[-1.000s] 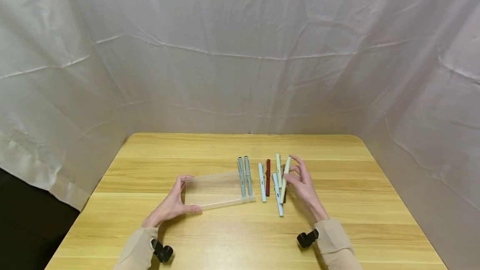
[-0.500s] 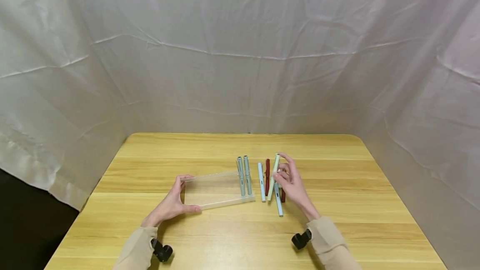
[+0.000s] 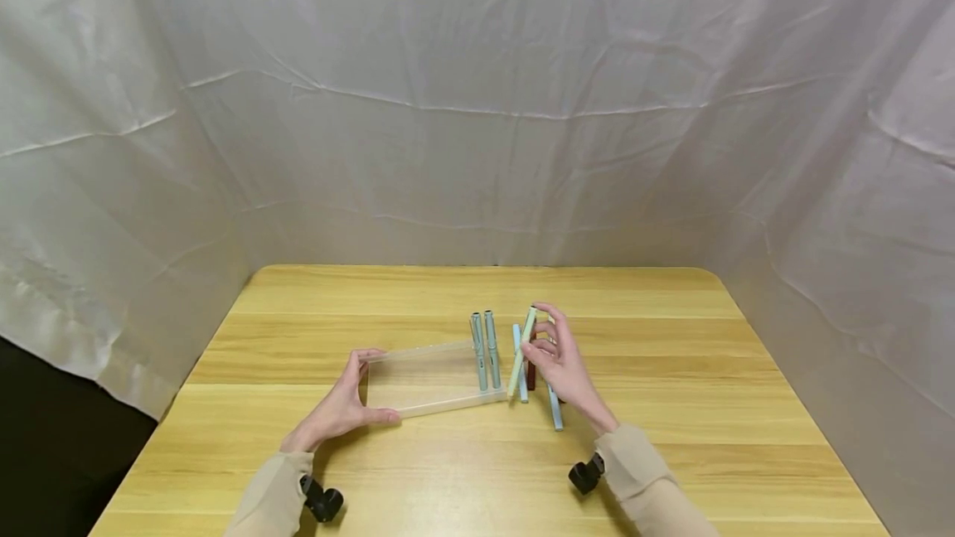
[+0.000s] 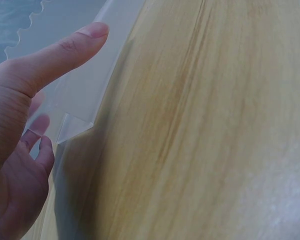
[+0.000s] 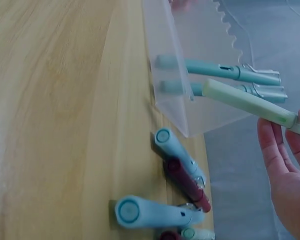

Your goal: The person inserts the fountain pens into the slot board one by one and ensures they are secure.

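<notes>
My left hand (image 3: pixel 343 404) grips the left end of a clear plastic pen tray (image 3: pixel 451 403), its thumb on the front wall and other fingers at the back. Two teal pens (image 3: pixel 492 355) lie side by side at the tray's right end, clips showing in the right wrist view. Between the thumb and fingers of my right hand (image 3: pixel 561 365) is a pale green pen (image 5: pixel 247 102), tilted and raised off the table. Its lower end is close to the tray's right front corner; whether they touch I cannot tell.
Beneath my right hand lie a light blue pen (image 5: pixel 177 150), a dark red pen (image 5: pixel 185 182) and a second light blue pen (image 5: pixel 150 212). Another dark red pen (image 5: pixel 169 235) and another pale green one (image 5: pixel 197 233) are partly cut off. Grey curtains (image 3: pixel 477 164) surround the table.
My right hand has carried the pale green pen leftward, from above the loose pens to beside the tray's right end. The left hand and tray have stayed in place.
</notes>
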`<control>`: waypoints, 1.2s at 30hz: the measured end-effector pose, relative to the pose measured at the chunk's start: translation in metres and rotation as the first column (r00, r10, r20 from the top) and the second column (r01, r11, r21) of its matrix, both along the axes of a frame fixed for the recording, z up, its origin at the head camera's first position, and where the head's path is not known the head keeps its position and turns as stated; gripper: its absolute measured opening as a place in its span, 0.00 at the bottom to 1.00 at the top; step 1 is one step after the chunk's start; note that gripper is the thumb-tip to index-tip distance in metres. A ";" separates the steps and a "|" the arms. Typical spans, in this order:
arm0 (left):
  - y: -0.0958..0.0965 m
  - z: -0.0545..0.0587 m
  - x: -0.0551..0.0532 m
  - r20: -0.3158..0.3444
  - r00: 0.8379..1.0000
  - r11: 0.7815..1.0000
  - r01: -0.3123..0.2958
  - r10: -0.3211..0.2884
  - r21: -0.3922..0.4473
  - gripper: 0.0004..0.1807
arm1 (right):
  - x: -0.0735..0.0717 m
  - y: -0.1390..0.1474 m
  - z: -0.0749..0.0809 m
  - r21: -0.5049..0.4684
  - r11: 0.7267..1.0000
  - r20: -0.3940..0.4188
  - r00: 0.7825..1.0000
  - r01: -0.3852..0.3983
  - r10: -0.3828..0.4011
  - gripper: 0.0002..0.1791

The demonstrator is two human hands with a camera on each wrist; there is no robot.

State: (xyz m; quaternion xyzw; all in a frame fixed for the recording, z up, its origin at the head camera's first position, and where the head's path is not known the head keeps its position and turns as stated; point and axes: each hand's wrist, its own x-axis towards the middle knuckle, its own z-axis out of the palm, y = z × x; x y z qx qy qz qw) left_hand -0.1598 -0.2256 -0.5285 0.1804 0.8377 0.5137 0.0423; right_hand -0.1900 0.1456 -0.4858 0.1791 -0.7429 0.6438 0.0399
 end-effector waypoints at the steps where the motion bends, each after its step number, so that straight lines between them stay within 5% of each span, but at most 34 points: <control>1: 0.000 0.000 0.000 -0.001 1.000 1.000 0.001 -0.001 0.002 0.54 | 0.000 -0.002 0.001 0.003 1.000 0.001 1.000 -0.003 0.003 0.35; 8: 0.000 0.000 0.001 0.000 1.000 1.000 0.002 -0.002 0.007 0.54 | 0.000 -0.013 0.005 0.029 0.999 0.022 1.000 -0.020 0.020 0.35; 22: -0.002 -0.001 0.001 0.009 1.000 1.000 -0.007 0.007 0.008 0.54 | -0.006 -0.036 0.000 0.089 0.996 -0.145 0.989 0.020 -0.007 0.34; 36: -0.003 -0.002 -0.001 0.024 1.000 1.000 -0.016 0.016 0.004 0.57 | -0.002 -0.050 -0.001 0.139 0.989 -0.189 0.982 0.044 -0.017 0.34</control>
